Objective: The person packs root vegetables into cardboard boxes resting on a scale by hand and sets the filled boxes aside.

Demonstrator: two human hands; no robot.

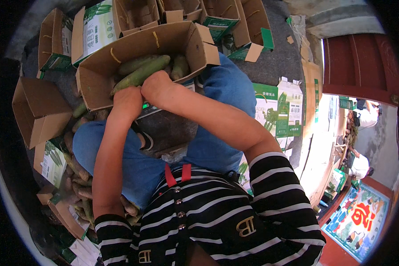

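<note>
Finding the long green vegetable (139, 77) in the carton (135, 46) just beyond my left hand (127, 99) and right hand (157, 86), finger opening and grip indeterminable, I judge it weighty, stiff, best held mid-length.

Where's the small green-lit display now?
In the head view, left of centre, the green-lit display sits just below the right hand, between the left hand and right forearm, near the large open carton.
</note>
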